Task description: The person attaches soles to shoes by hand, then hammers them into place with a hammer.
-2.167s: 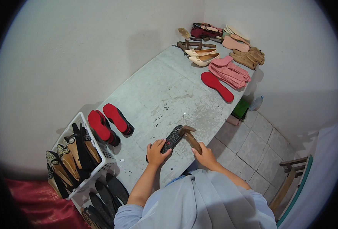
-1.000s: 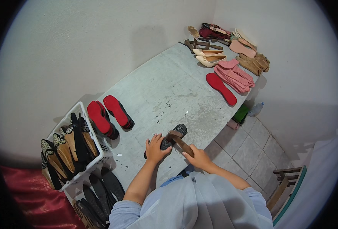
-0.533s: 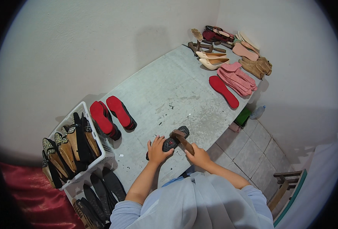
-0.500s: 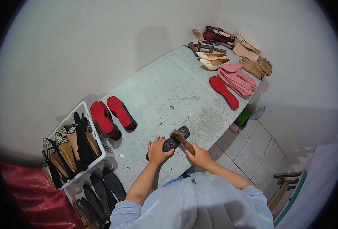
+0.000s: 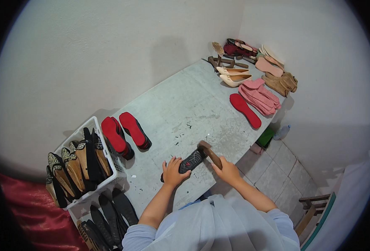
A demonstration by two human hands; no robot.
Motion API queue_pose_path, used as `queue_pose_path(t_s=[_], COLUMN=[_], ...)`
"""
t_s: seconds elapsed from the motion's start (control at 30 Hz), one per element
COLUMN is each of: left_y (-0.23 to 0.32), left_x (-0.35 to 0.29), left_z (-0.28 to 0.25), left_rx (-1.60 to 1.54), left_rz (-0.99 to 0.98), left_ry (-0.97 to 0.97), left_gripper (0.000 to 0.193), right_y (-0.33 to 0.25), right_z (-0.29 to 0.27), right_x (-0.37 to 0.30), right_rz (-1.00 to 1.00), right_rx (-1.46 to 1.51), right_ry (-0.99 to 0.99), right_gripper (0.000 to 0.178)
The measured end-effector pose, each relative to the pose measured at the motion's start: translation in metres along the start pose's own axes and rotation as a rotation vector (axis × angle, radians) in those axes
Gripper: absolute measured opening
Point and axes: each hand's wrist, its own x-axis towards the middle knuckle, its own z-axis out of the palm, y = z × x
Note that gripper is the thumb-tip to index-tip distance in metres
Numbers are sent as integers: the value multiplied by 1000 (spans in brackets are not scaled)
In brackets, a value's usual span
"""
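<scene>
Head view: L hand (image 5: 174,171) is on a blk patterned sole (image 5: 190,163) w/ a small red mark, lying diag. on the grey table (image 5: 164,108) near the person's edge. L fingers are slightly spread across the sole's lower-L part, thumb over its near side. R hand (image 5: 227,171) has its fingers closed round the wooden handle of a hammer (image 5: 212,155); the head is at the sole's far end, can't tell if touching. Dark scraps (image 5: 189,125) lie scattered beyond the sole.

L side of table: 2 red-faced sole stacks (image 5: 135,130) side by side, next to a white plastic basket (image 5: 120,172) full of blk/tan shoes (image 5: 72,165) w/ patterned uppers. Nearer the person, just below the basket, are several dark soles (image 5: 124,205); shiny red cloth (image 5: 38,209) at far L.

Far R end: single red sole (image 5: 245,111) beside a pink knit pile (image 5: 260,98), then tan gloves or sim. (image 5: 280,83), cream pumps (image 5: 235,78), a peach insole (image 5: 268,67) and metal tools (image 5: 229,63). Past the table's R edge: clear bottle (image 5: 282,132) nr a green item (image 5: 266,136), plus part of a wooden frame (image 5: 314,205) lower R.
</scene>
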Motion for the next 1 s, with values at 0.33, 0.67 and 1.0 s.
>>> queue_pose_path(t_s=[0.33,0.67,1.0], left_y=[3,-13,-24], left_x=[-1,-30,-45], left_z=[-5,-22,-18], left_rx=[3,23,-126], left_rz=[2,-117,-181], left_ry=[-18,23,46], left_gripper=[65,78,78], right_y=[18,22,13], right_z=[19,14,20], right_x=[-33,-28,-36], right_rz=[116,69,-87], right_rx=[138,235,227], right_ry=[-14,9,-271], right_gripper=[34,34,39])
